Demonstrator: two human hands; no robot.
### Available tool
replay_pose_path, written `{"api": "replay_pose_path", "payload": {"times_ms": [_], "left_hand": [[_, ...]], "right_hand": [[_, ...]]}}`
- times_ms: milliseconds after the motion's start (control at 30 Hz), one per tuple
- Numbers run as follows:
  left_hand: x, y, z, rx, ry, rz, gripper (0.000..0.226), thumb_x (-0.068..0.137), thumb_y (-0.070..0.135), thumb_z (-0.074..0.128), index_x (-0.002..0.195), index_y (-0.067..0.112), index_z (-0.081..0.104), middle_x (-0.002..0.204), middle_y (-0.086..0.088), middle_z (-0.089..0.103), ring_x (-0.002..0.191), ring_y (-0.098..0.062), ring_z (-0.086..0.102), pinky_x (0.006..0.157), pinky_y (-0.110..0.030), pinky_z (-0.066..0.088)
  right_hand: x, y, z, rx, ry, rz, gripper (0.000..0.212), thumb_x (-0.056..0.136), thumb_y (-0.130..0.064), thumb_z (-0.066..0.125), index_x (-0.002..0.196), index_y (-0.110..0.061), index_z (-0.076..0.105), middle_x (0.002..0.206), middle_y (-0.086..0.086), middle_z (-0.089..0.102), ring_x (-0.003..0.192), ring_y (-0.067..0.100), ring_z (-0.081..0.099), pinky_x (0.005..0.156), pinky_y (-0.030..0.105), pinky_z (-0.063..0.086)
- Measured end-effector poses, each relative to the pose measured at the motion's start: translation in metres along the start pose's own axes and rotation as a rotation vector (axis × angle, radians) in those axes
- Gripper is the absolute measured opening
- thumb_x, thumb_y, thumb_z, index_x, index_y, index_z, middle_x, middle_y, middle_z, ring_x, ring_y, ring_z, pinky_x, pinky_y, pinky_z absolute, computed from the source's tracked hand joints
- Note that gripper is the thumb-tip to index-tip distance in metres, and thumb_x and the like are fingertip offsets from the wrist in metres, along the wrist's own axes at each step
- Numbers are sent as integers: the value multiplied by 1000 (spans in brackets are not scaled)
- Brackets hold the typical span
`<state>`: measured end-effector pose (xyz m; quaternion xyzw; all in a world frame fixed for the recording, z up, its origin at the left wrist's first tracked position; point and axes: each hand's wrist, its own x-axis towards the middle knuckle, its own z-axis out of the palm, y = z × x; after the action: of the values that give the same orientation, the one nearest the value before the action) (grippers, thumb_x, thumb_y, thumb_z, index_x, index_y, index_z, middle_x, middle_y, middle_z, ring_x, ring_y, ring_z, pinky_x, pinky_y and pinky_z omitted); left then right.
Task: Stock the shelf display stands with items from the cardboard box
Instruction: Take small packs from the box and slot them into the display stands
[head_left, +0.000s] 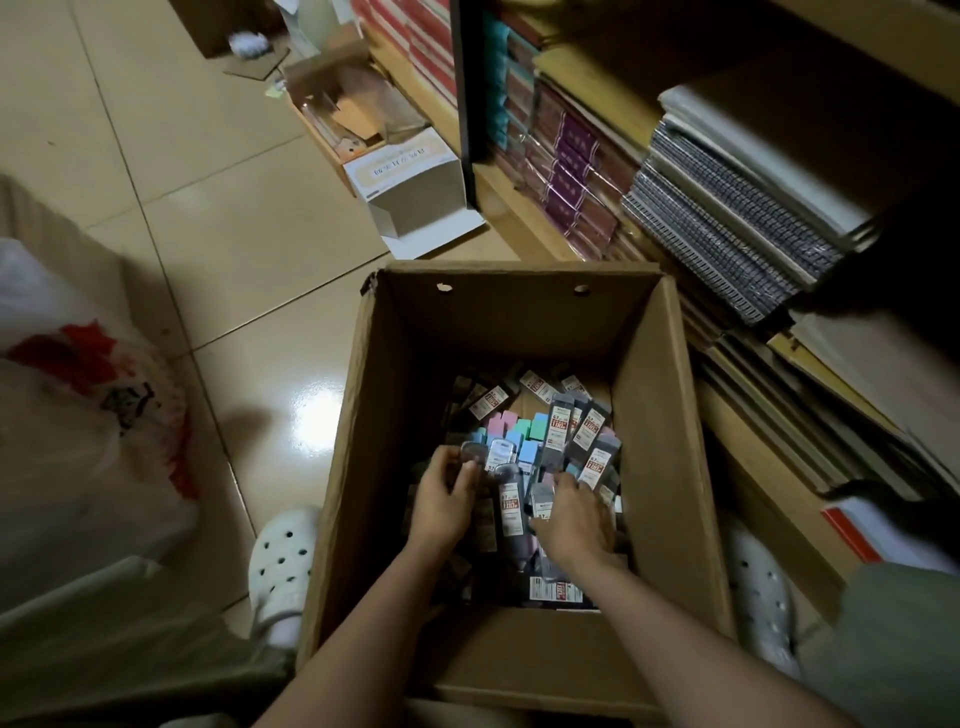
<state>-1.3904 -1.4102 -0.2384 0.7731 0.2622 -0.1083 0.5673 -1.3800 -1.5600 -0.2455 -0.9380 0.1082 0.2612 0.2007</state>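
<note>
In cardboard box (670, 415): packets (587, 431) under both hands (441, 501)

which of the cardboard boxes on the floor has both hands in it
The big open brown cardboard box nearest the camera: the left hand and right hand are both down among its small packets. The white box and the box behind it stand untouched by the shelves.

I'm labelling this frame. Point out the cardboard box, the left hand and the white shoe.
cardboard box (519, 317): head view, inner far wall.
left hand (441, 506): head view, back of hand.
white shoe (280, 564): head view, perforated top.
</note>
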Motion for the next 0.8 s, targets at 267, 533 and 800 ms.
{"api": "replay_pose_path", "payload": {"times_ms": [267,533,800], "left_hand": [[-7,7,10,-360,-36,-181,14,102,19,44,109,18,56,89,1,68,64,-1,69,49,-16,51],[3,14,17,-554,-336,-234,35,90,21,67,123,17,55,111,-10,71,96,-21,72,69,-27,57],[17,2,5,-504,-215,-263,24,96,12,55,117,26,57,103,-2,70,85,-18,71,62,-33,57]], "right_hand": [[8,8,-24,491,40,45,33,92,-15,65,125,-12,58,92,-3,68,80,11,63,64,21,50],[11,-26,-32,847,-177,25,33,93,-7,62,125,-14,62,92,-4,65,79,8,64,70,27,60],[47,-9,-33,381,35,-87,26,92,-15,65,117,-14,68,90,-1,72,61,2,57,61,19,52]]}}
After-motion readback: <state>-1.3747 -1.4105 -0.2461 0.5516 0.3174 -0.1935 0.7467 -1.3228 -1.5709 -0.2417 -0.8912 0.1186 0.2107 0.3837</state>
